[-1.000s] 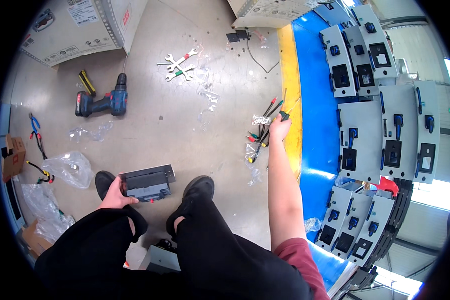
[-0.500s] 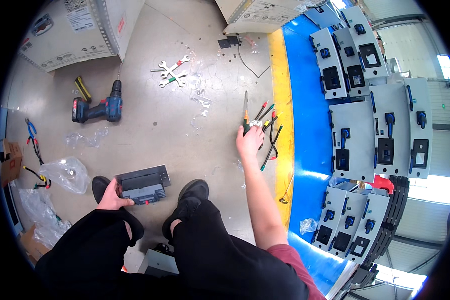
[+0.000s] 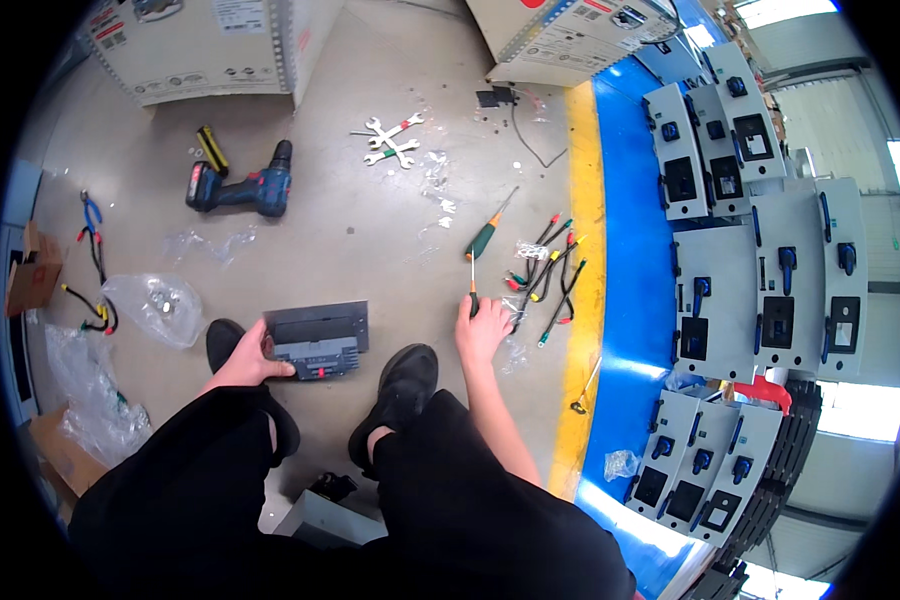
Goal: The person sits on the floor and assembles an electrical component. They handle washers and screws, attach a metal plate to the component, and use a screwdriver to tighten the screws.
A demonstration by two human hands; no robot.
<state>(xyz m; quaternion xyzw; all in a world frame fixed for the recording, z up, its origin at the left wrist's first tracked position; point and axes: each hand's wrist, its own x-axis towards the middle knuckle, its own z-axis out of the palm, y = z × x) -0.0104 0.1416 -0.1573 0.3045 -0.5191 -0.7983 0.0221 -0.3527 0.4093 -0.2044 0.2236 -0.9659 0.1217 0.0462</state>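
My left hand (image 3: 251,362) rests on the near left corner of a dark grey electrical module (image 3: 316,340) that lies on the concrete floor between my black shoes (image 3: 400,384). My right hand (image 3: 482,328) is closed around a screwdriver (image 3: 477,268) with a green and orange handle, its shaft pointing away from me. Just right of that hand lies a bundle of short wires (image 3: 547,272) with red, green and yellow ends.
A blue cordless drill (image 3: 238,188) and crossed wrenches (image 3: 390,140) lie farther out. Clear plastic bags (image 3: 155,305), pliers (image 3: 92,215) and a cardboard box (image 3: 32,272) sit at left. Grey switch panels (image 3: 750,260) lie on blue flooring beyond a yellow line (image 3: 585,300). Large cartons (image 3: 210,45) stand behind.
My right hand has drawn back from the wires near the yellow line toward my right foot, now holding the screwdriver. My left hand has stayed on the module.
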